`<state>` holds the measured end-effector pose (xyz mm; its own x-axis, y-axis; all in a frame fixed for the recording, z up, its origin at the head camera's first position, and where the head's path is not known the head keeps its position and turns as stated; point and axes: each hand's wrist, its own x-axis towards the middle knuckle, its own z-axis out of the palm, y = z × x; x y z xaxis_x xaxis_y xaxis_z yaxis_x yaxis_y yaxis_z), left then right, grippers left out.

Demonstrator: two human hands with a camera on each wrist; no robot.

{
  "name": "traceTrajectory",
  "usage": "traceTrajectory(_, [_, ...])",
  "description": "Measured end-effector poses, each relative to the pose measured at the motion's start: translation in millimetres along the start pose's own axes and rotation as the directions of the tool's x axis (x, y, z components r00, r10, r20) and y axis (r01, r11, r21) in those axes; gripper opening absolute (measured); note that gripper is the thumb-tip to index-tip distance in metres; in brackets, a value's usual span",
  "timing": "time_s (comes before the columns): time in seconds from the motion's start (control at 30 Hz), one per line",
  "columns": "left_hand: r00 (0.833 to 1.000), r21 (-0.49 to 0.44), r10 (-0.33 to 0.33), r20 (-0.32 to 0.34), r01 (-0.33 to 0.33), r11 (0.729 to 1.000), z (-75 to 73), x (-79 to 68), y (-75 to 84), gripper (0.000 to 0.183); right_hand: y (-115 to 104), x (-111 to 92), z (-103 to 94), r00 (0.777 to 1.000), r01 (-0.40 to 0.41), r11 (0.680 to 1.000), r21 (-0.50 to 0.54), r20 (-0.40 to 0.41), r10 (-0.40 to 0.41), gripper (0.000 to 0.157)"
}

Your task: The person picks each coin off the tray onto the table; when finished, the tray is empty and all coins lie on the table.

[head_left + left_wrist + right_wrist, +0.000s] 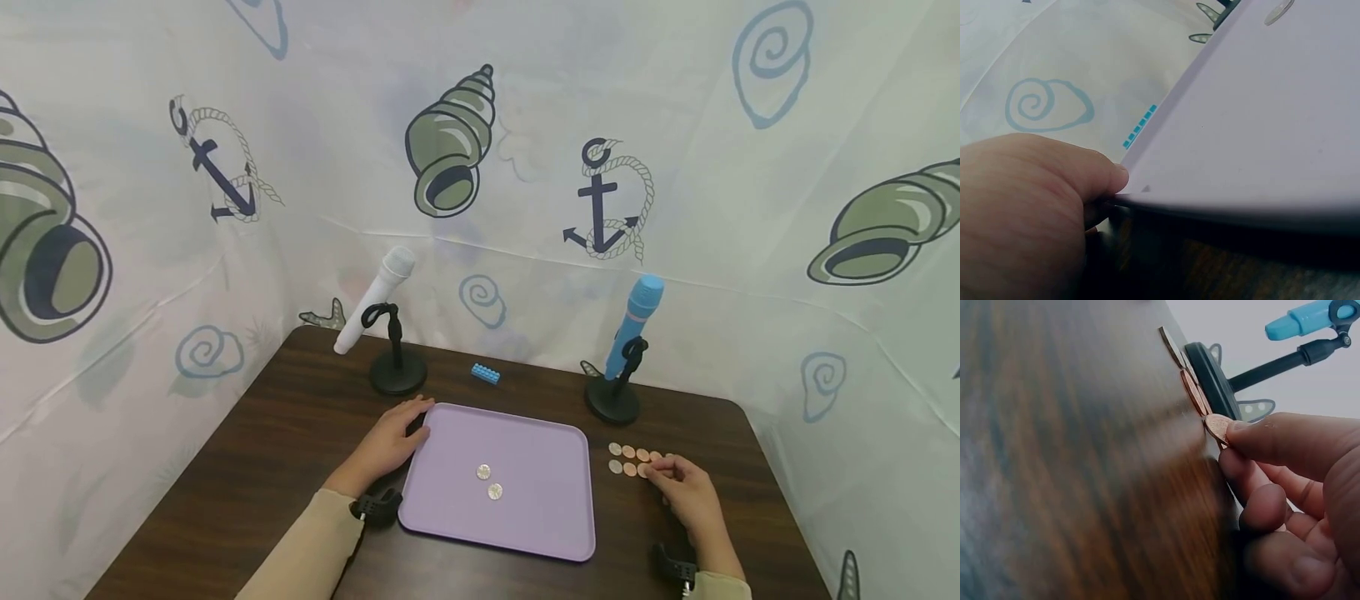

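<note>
My right hand (pixel 684 492) pinches a copper-coloured coin (pixel 1217 428) between thumb and forefinger, just at the dark tabletop. Two rows of silver and copper coins (pixel 628 452) lie beside it, partly covered by the fingers. My left hand (pixel 386 446) holds the upper left corner of a lilac tray (pixel 540 500). In the left wrist view its thumb (pixel 1107 175) lies against the tray rim; the other fingers are mostly hidden there. Two silver coins, one upper (pixel 483 472) and one lower (pixel 495 492), lie apart near the middle of the tray.
Behind the tray, a white microphone (pixel 375 296) leans in a black stand (pixel 397 372) at left. A blue microphone (pixel 633 321) leans in another black stand (pixel 612 402) at right. Between them lies a small blue toy brick (pixel 485 373). A patterned cloth (pixel 525 242) hangs around the table.
</note>
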<state>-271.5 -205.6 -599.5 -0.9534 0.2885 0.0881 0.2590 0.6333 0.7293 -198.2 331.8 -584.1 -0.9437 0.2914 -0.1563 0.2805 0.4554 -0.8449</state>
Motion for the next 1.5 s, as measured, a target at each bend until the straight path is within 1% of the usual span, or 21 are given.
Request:
traceTrajectory(0.13, [1.000,-0.001,0.002,-0.001,-0.002,1.000,-1.4,-0.1,0.3,0.055,-1,-1,1.6,1.000,0.006,1.000,-0.029,-0.016,-0.007,0.040])
traceTrajectory(0.27, [1.000,0.001,0.002,-0.006,-0.002,1.000,-2.1,-0.7,0.4,0.055,-4,-1,2.9,0.999,0.020,0.998,-0.067,-0.029,-0.022,0.037])
traceTrajectory(0.63, [1.000,0.000,-0.014,0.002,0.014,1.000,-3.4,-2.2,2.3,0.055,-2,0,5.7,0.998,0.057,0.996,-0.071,-0.015,-0.058,0.026])
traceTrajectory(0.7, [1.000,-0.001,-0.011,0.001,0.011,1.000,-3.5,-2.1,2.1,0.055,-1,1,5.9,0.998,0.058,0.996,-0.073,-0.017,-0.060,0.025])
traceTrajectory(0.73, [1.000,-0.002,-0.011,0.001,0.011,1.000,-3.6,-2.2,2.1,0.055,-1,2,5.6,0.998,0.055,0.996,-0.068,-0.016,-0.056,0.028])
traceTrajectory(0.8, [1.000,-0.006,-0.009,0.000,0.009,1.000,-4.1,-2.2,2.2,0.055,-1,3,4.8,0.999,0.028,0.999,-0.030,-0.020,-0.028,0.034])
traceTrajectory(0.9, [1.000,-0.011,-0.001,-0.002,0.001,1.000,-5.1,-2.4,3.1,0.054,-2,1,2.9,0.999,-0.023,0.998,0.065,-0.032,0.025,0.041])
traceTrajectory(1.0, [1.000,-0.012,0.006,-0.005,-0.006,1.000,-6.0,-2.3,4.3,0.054,-6,-2,1.3,0.996,-0.051,0.980,0.192,-0.060,0.064,0.038])
traceTrajectory(1.1, [1.000,-0.012,0.007,-0.007,-0.007,1.000,-6.3,-1.9,4.6,0.054,-7,-2,0.4,0.994,-0.043,0.963,0.266,-0.085,0.068,0.034])
traceTrajectory(1.17, [1.000,-0.012,0.007,-0.009,-0.008,1.000,-6.4,-1.8,4.9,0.054,-7,0,0.5,0.993,-0.039,0.960,0.278,-0.098,0.069,0.033])
traceTrajectory(1.37, [1.000,-0.027,0.013,-0.020,-0.014,1.000,-3.6,-0.9,4.4,0.054,-7,-1,0.6,0.993,-0.049,0.967,0.250,-0.093,0.075,0.034])
traceTrajectory(1.43, [1.000,-0.025,0.015,-0.013,-0.015,1.000,-1.6,-0.8,3.1,0.055,-11,-3,-0.4,0.993,-0.054,0.965,0.257,-0.088,0.079,0.035])
traceTrajectory(1.5, [1.000,-0.014,0.013,-0.008,-0.013,1.000,0.3,-1.6,1.3,0.055,-17,-7,-1.1,0.995,-0.051,0.967,0.249,-0.066,0.069,0.037])
